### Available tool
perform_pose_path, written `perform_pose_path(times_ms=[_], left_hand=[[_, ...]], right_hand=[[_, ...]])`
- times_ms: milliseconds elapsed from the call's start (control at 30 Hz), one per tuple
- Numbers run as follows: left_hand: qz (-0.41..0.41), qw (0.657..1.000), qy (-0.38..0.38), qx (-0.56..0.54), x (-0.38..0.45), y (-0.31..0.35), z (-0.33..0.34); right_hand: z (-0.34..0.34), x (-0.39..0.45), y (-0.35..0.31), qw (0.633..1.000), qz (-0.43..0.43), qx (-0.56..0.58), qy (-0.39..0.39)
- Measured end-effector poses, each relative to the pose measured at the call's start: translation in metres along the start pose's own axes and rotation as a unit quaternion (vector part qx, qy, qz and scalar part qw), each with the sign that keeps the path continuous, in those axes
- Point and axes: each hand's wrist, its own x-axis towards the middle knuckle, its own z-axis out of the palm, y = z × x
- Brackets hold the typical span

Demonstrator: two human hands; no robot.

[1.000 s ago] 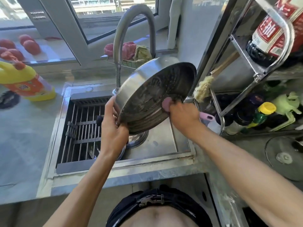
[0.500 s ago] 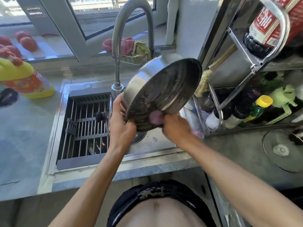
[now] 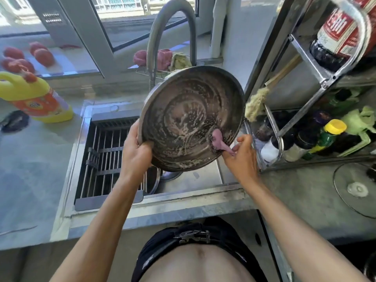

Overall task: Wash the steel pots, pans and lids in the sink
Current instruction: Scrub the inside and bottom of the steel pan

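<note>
A steel pan (image 3: 189,119) is held tilted above the sink (image 3: 183,182), its darkened, soapy underside facing me. My left hand (image 3: 135,151) grips its lower left rim. My right hand (image 3: 241,157) holds the pink handle of a steel-wool scrubber (image 3: 216,140), whose pad presses against the pan's lower right part. Below the pan, another steel piece (image 3: 168,176) lies in the basin, mostly hidden.
A drain rack (image 3: 109,151) covers the sink's left half. The curved faucet (image 3: 162,33) rises behind the pan. A yellow detergent bottle (image 3: 38,98) lies on the left counter. At right stand a metal shelf (image 3: 305,58) with bottles and a glass lid (image 3: 356,188).
The pan has turned so its soapy underside faces me more squarely. My right hand slid from the bottom edge to the lower right, and the scrubber now shows on the surface.
</note>
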Motion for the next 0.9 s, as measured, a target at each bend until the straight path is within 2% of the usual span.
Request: perform_pose_path(times_ms=[133,233,367,467,567,700,800,900], left_hand=[[-0.014,1.000,-0.007,0.000,0.010,-0.002,-0.014],[-0.015,1.000,-0.015,-0.004,0.011,-0.001,-0.024],[-0.003,0.999,-0.010,-0.044,0.007,0.001,-0.025],[0.000,0.998,0.032,-0.058,-0.002,-0.009,-0.017],[-0.060,0.993,0.065,-0.080,-0.016,-0.037,0.004],[-0.174,0.962,0.038,-0.206,-0.026,-0.050,0.047],[-0.207,0.939,0.067,-0.267,-0.018,-0.047,0.065],[-0.215,0.930,0.079,-0.287,-0.008,-0.040,0.062]], right_hand=[[0.018,0.010,-0.013,0.988,0.088,0.113,-0.057],[0.034,0.014,-0.018,0.959,0.140,0.230,-0.086],[0.045,0.013,-0.031,0.930,0.251,0.258,-0.074],[0.054,0.009,-0.042,0.911,0.306,0.274,-0.041],[0.063,-0.004,-0.053,0.887,0.319,0.332,-0.024],[0.076,-0.019,-0.069,0.852,0.330,0.404,-0.041],[0.074,-0.023,-0.072,0.867,0.314,0.381,-0.063],[0.055,-0.019,-0.070,0.922,0.260,0.272,-0.092]])
